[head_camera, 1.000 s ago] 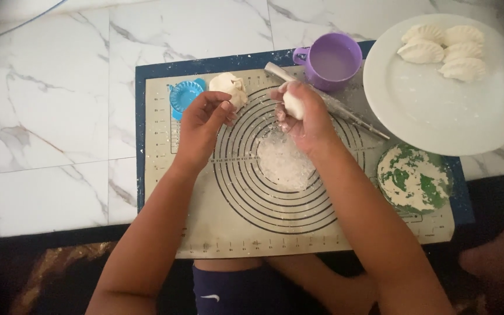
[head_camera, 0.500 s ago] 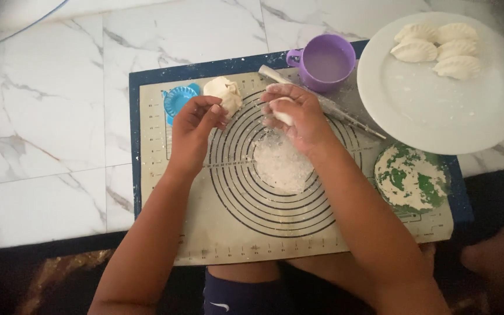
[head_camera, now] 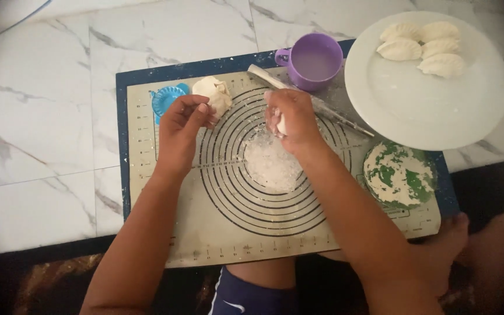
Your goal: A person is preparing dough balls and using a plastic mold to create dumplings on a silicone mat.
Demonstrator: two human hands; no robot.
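My right hand (head_camera: pixel 291 119) is closed around a small white piece of dough (head_camera: pixel 280 124), held just above a floury patch (head_camera: pixel 271 164) at the centre of the ringed baking mat (head_camera: pixel 217 233). My left hand (head_camera: pixel 183 124) hovers over the mat with its fingertips pinched together, right beside a lump of dough (head_camera: pixel 216 93) at the mat's far edge; whether it touches the lump I cannot tell. A thin rolling pin (head_camera: pixel 328 109) lies slanted behind my right hand.
A purple mug (head_camera: pixel 312 60) stands at the mat's far edge. A large white plate (head_camera: pixel 427 99) at the right holds three folded dumplings (head_camera: pixel 421 46). A blue round mould (head_camera: pixel 166 99) lies by the dough lump. A green floured dish (head_camera: pixel 399 175) sits right. Marble floor surrounds.
My right hand has dropped slightly toward the floury patch with the dough piece. My left hand has drawn a little away from the dough lump, fingers pinched.
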